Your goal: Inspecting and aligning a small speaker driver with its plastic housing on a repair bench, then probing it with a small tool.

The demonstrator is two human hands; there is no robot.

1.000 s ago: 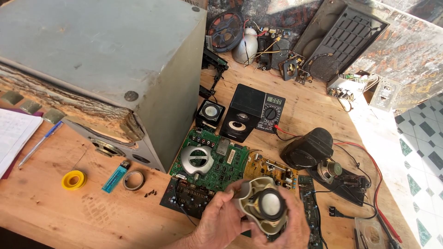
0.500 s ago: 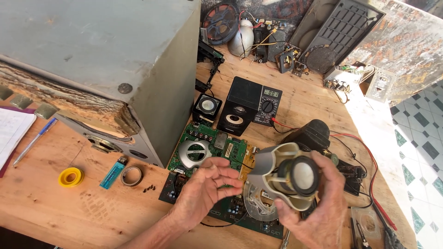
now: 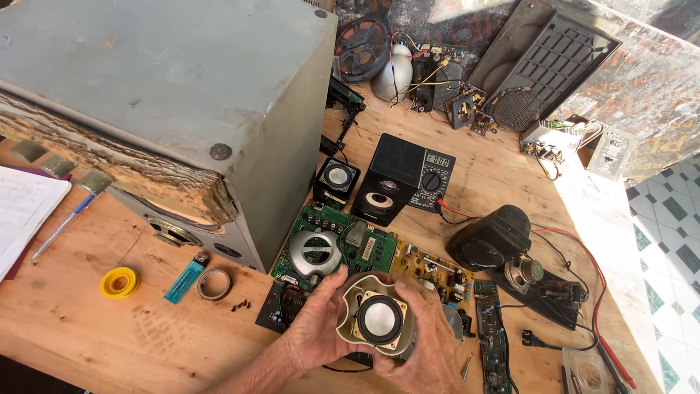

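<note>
In my hands I see a beige speaker housing with a black ring around a silver-grey cone. Just beyond it lies a green circuit board with a silver disc, and to its right a yellow-brown board. To the near left sit a yellow tape roll and a turquoise lighter on the pale wooden table, a grey cabinet behind them, and red wires run at the right.

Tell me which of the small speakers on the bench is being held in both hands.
The beige-housed speaker at the near edge, gripped between the left hand and right hand. The two black speakers sit untouched by the multimeter.
</note>
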